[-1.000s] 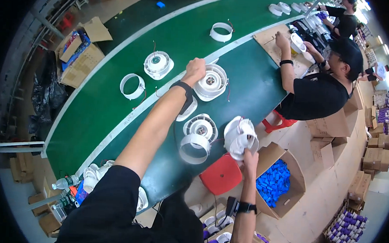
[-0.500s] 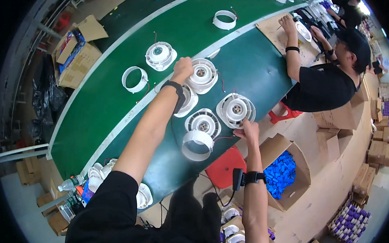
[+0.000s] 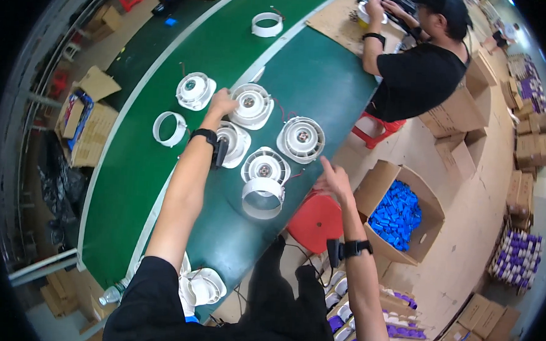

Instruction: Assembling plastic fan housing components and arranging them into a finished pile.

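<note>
My left hand (image 3: 223, 103) grips the left edge of a white round fan housing (image 3: 258, 117) on the dark green table, its fingers curled at the rim. My right hand (image 3: 334, 178) is in the air by the table's right edge, fingers apart and slightly blurred, holding nothing. Nearest to it is another white fan housing (image 3: 301, 139) with a round motor in its middle. A third housing (image 3: 266, 164) lies nearer to me, with a white ring (image 3: 263, 199) against its front. Under my left wrist is a fourth, partly hidden housing (image 3: 236, 145).
On the green belt (image 3: 147, 90) at left lie white rings (image 3: 169, 129) and another housing (image 3: 195, 91). A co-worker (image 3: 420, 73) works at the far right. Right of the table stand a red stool (image 3: 317, 225) and a carton (image 3: 434, 225) of blue pieces. More white parts (image 3: 205, 287) lie near left.
My right hand has let go of the right housing and drawn back from it, fingers spreading. My left hand stays at its housing's edge. The whole view has shifted.
</note>
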The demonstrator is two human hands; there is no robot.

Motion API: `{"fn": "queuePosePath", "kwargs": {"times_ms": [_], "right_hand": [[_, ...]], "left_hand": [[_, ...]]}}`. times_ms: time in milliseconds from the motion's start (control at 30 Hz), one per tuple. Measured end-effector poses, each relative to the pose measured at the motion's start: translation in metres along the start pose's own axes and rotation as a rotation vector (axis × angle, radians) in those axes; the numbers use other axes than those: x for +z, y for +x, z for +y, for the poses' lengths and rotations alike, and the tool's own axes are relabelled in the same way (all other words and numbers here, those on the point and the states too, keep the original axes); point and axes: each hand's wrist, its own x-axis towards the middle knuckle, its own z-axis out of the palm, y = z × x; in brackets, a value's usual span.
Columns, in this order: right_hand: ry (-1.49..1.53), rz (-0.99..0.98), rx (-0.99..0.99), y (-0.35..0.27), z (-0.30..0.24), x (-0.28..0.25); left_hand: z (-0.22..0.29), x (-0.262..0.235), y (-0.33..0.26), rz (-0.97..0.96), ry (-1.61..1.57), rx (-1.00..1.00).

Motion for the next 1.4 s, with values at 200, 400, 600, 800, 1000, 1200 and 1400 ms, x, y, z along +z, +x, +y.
{"fn": "queuePosePath", "kwargs": {"times_ms": [200,400,600,800,1000,1200,1400], "right_hand": [[-0.105,0.123,-0.039,-0.088,0.186,-0.091],[0.070,0.631,0.406,-0.277,0.476,-0.201],[0.885,1.342,0.267,-0.417,0.607,-0.164],[0.556,1.755,0.260,-0.479,0.653,-0.161],[-0.023,2.055,0.441,-0.616,0.731,-0.230],[-0.037,2.200,0.708,-0.760,0.861,-0.278],[0.261,1.734,0.886,-0.833,0.961,-0.262]], "left_hand": [[-0.039,-0.013,0.031,-0.046,0.275,0.402],[0.072,-0.069,-0.095,-0.523,-0.329,0.588],[0.135,-0.061,-0.266,-0.691,-0.137,0.760],[0.143,0.062,-0.418,-1.363,-0.141,0.733],[0.167,0.155,-0.538,-1.254,0.229,0.969],[0.198,0.215,-0.655,-1.371,0.242,0.985],[0.298,0.248,-0.862,-1.500,0.519,1.383]]}}
